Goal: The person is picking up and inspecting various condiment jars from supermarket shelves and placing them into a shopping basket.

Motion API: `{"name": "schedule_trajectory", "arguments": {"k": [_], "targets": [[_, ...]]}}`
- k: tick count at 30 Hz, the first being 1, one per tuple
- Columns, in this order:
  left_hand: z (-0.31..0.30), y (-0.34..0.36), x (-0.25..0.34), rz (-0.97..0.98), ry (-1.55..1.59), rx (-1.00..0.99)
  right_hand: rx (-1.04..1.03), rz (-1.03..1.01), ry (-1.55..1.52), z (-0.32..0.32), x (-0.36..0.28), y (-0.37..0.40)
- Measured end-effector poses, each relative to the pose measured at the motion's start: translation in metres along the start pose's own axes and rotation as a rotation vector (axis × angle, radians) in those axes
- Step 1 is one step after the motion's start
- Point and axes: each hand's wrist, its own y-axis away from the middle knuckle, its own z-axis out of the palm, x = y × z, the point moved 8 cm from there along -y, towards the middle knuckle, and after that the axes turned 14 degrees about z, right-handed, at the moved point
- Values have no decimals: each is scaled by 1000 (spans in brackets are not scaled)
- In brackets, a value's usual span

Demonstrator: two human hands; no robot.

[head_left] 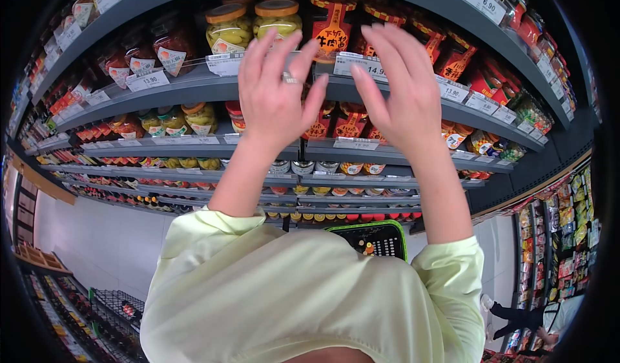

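Note:
Both of my hands reach up to a supermarket shelf, holding nothing. My left hand, with a ring on one finger, is open in front of the shelf edge. Its fingertips overlap the jars of green pickled peppers with orange lids. My right hand is open too, fingers spread, over the price labels. A red-wrapped sauce jar stands upright between the two hands. More red-wrapped jars stand behind and to the right of my right hand, partly hidden by it.
Jars of dark red sauce stand at left on the same shelf. Lower shelves hold more jars. A black shopping basket with a green rim is below me. A wire cart stands lower left; a person is lower right.

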Motion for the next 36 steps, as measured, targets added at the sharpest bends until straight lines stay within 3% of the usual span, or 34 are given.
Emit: {"name": "schedule_trajectory", "arguments": {"k": [7,10,12,14,15,19,21,29,34,36], "targets": [[8,-28,-14,14,-187,-15,-6,-74,299,33,-10,-51],[8,-47,-17,-28,-129,-66,3,-119,408,51,-8,-54],[5,-55,-17,-34,-176,-135,-246,104,556,69,11,-61],[7,-54,-20,-46,-167,-107,-192,52,498,70,5,-63],[24,-34,-28,287,-368,363,-218,94,456,71,7,-62],[12,-40,-16,308,-417,374,-281,231,377,72,16,-65],[14,-51,-24,-61,-171,-104,-311,287,370,72,19,-68],[16,-55,-23,-46,-170,-109,-627,534,365,78,32,-70],[17,-52,-22,-68,-125,-130,-481,523,151,63,24,-70],[18,-46,-23,-70,-176,-108,-362,412,65,59,22,-69]]}}
